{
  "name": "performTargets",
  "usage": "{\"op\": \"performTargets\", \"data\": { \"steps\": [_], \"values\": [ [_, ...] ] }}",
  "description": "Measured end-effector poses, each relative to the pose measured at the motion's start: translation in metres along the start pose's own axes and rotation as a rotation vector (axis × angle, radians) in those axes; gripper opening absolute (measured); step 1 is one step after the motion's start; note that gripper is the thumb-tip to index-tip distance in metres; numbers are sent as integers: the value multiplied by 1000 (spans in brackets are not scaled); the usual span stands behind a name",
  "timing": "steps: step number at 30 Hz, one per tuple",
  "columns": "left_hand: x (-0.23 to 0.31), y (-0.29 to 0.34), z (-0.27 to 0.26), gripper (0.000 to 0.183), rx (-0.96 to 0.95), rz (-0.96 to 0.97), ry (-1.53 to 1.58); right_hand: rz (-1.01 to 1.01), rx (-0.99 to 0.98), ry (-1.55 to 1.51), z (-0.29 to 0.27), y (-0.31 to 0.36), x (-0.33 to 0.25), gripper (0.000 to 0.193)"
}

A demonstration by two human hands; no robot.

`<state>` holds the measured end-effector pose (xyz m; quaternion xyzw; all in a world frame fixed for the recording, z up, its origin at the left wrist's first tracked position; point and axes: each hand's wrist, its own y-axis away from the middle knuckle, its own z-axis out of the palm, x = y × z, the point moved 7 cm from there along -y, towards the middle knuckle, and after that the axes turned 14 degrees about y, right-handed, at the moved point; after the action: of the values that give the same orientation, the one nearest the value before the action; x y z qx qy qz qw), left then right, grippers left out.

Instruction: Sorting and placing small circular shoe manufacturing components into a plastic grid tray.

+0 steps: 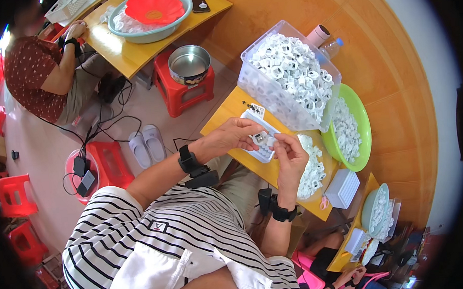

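Observation:
My left hand (234, 134) pinches a small white plastic part (260, 137) with a dark, metallic-looking middle. From the other side my right hand (290, 153) closes its thumb and finger on a small white piece (271, 141) right beside that part. Whether the two pieces touch is too small to tell. Both hands are above a white tray (266, 156) with rows of cells, lying on the yellow table (224, 113). Just past the tray is a little group of tiny black pieces (251, 108) by a white card. A heap of white plastic parts (311, 166) lies near my right hand.
Beyond my hands stands a clear bin (246, 73) heaped with white parts. A green basin (365, 122), a white gridded box (342, 188) and pink scissors (324, 202) are at the right. A red stool (174, 95) bears a metal tin (189, 63). Co-workers sit at left and lower right.

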<state>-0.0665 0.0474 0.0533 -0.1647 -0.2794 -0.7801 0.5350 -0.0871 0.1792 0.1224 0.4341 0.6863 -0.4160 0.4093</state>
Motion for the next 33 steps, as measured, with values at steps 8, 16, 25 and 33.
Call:
{"op": "performTargets", "data": {
  "steps": [8,16,25,33],
  "values": [
    [-6,-4,3,28,-18,10,-76,-238,-63,475,11,0,-40,14],
    [-6,-5,6,28,-22,41,-127,-209,-68,528,11,-3,-35,11],
    [1,-3,19,23,-106,89,-155,-271,11,571,11,-1,-34,15],
    [6,-2,25,21,-77,111,-157,-122,207,265,-9,11,-14,18]
  ]
}}
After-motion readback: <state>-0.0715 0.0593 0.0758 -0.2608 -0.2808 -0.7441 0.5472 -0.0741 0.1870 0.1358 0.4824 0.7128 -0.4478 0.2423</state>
